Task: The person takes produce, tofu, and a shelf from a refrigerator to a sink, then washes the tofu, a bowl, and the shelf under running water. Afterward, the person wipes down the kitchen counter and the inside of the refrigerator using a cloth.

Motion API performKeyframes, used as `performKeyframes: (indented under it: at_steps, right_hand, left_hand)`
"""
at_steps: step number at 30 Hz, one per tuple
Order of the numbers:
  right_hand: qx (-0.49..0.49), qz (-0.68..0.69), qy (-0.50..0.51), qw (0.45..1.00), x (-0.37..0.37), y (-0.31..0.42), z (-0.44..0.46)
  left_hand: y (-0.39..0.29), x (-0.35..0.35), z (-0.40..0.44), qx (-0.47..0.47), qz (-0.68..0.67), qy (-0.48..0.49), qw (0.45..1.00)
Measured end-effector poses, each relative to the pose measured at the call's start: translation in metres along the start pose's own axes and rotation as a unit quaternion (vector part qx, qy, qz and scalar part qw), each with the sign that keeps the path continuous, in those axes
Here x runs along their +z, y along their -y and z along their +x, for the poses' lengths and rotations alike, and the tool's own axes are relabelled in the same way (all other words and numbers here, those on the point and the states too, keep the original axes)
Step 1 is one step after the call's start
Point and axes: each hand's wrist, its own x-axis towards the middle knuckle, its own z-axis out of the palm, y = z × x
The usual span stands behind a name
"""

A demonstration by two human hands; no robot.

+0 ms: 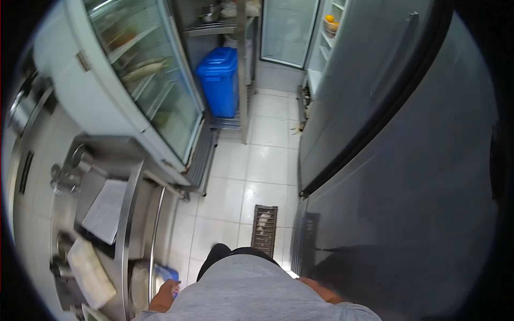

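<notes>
My left hand (pixel 170 290) hangs low beside my grey shirt, small in the picture. Its fingers look loosely apart, with nothing visible in them. Close by, under the steel sink counter, is a blue and whitish container (pixel 166 274); whether the hand touches it cannot be told. On my other side, my right forearm and part of my right hand (pixel 313 287) show past the shirt's edge, near the dark steel fridge door (pixel 396 214). The fingers of that hand are hidden, so what they hold, if anything, does not show.
A tiled floor (pixel 225 187) with a drain grate (pixel 265 230) runs ahead. On the left stand a steel sink (pixel 136 203) with a whitish block (pixel 91 273) and a glass-door fridge (pixel 144 69). A blue bin (pixel 219 85) sits on a rack; another fridge (pixel 289 32) stands open beyond.
</notes>
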Motion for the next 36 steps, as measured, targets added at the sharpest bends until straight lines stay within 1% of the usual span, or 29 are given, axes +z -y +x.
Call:
performKeyframes:
  at_steps: [2,4,6,7,8,9,10,11,13,15,16,17,18,19,20,21,23,24,25,26,27,28,29,30,31,32,33,34,36]
  right_hand:
    - [0.027,0.034,-0.011,0.999,-0.023,0.000,0.000]
    - [0.045,0.059,-0.020,0.997,-0.053,0.001,-0.001]
    - [-0.019,0.220,-0.017,0.975,-0.077,0.003,-0.006]
    - [-0.056,0.301,-0.018,0.952,-0.089,0.013,-0.008]
    - [-0.088,0.379,-0.019,0.921,-0.100,0.024,-0.009]
    - [-0.079,0.387,-0.030,0.918,-0.121,0.026,-0.012]
    - [-0.031,0.390,-0.060,0.918,-0.145,0.021,-0.006]
    - [0.014,0.397,-0.081,0.914,-0.151,0.022,0.009]
    - [0.097,0.412,-0.116,0.899,-0.167,0.039,0.049]
    - [0.174,0.426,-0.144,0.876,-0.195,0.068,0.086]
    - [0.229,0.465,-0.150,0.842,-0.256,0.107,0.018]
    - [0.225,0.478,-0.149,0.836,-0.271,0.103,0.034]
    - [0.192,0.484,-0.170,0.837,-0.289,0.092,0.048]
    - [0.159,0.487,-0.192,0.837,-0.312,0.082,0.064]
    - [0.164,0.436,-0.241,0.851,-0.341,0.074,0.072]
    - [0.163,0.441,-0.240,0.849,-0.372,0.062,0.081]
    - [0.164,0.355,-0.327,0.860,-0.444,0.044,0.100]
    - [0.148,0.384,-0.309,0.857,-0.485,0.032,0.111]
    - [0.133,0.408,-0.289,0.856,-0.529,0.021,0.120]
    - [0.142,0.420,-0.384,0.810,-0.568,0.009,0.160]
    - [0.110,0.546,-0.354,0.752,-0.632,0.016,0.145]
    - [0.098,0.500,-0.424,0.749,-0.688,0.022,0.152]
    - [0.054,0.485,-0.405,0.773,-0.745,0.016,0.169]
    - [0.033,0.537,-0.426,0.728,-0.803,0.025,0.159]
    - [0.005,0.579,-0.394,0.713,-0.866,0.036,0.136]
    - [-0.067,0.674,-0.393,0.622,-0.912,0.041,0.147]
    - [-0.077,0.651,-0.419,0.628,-0.954,0.034,0.180]
    - [-0.131,0.721,-0.393,0.556,-0.996,0.039,0.182]
    - [-0.143,0.752,-0.395,0.507,-1.075,0.058,0.139]
  left_hand:
    - [-0.038,-0.045,0.009,0.009,0.020,-0.004,1.000]
    - [-0.092,-0.097,0.013,0.015,0.047,-0.010,0.999]
    - [-0.162,-0.157,0.032,0.024,0.082,-0.033,0.996]
    - [-0.200,-0.191,0.038,0.031,0.105,-0.047,0.993]
    - [-0.213,-0.223,0.115,0.080,0.134,-0.049,0.987]
    - [-0.233,-0.254,0.171,0.129,0.163,-0.055,0.977]
    - [-0.288,-0.271,0.195,0.159,0.201,-0.085,0.963]
    - [-0.341,-0.293,0.202,0.182,0.242,-0.116,0.946]
    - [-0.452,-0.327,0.194,0.321,0.305,-0.144,0.885]
    - [-0.561,-0.348,0.196,0.322,0.448,-0.193,0.811]
    - [-0.608,-0.353,0.201,0.344,0.380,-0.185,0.839]
    - [-0.656,-0.357,0.210,0.365,0.309,-0.177,0.860]
    - [-0.700,-0.359,0.209,0.370,0.321,-0.179,0.853]
    - [-0.744,-0.354,0.208,0.375,0.311,-0.158,0.859]
    - [-0.784,-0.346,0.205,0.379,0.298,-0.137,0.865]
    - [-0.816,-0.336,0.200,0.379,0.304,-0.137,0.863]
    - [-0.873,-0.325,0.189,0.370,0.301,-0.096,0.874]
    - [-0.895,-0.319,0.187,0.359,0.306,-0.092,0.877]
    - [-0.917,-0.313,0.183,0.357,0.335,-0.070,0.869]
    - [-0.938,-0.311,0.182,0.356,0.362,-0.050,0.860]
    - [-0.956,-0.313,0.186,0.349,0.358,-0.048,0.865]
    - [-0.975,-0.314,0.197,0.350,0.290,-0.023,0.890]
    - [-0.992,-0.313,0.205,0.350,0.219,0.004,0.911]
    - [-1.010,-0.315,0.202,0.340,0.146,0.026,0.929]
    - [-1.027,-0.317,0.214,0.345,0.116,0.017,0.931]
    - [-1.045,-0.320,0.220,0.338,0.101,0.017,0.936]
    - [-1.069,-0.323,0.225,0.333,0.088,0.016,0.939]
    - [-1.096,-0.328,0.234,0.329,0.090,0.018,0.940]
    - [-1.145,-0.334,0.260,0.340,0.085,0.048,0.935]
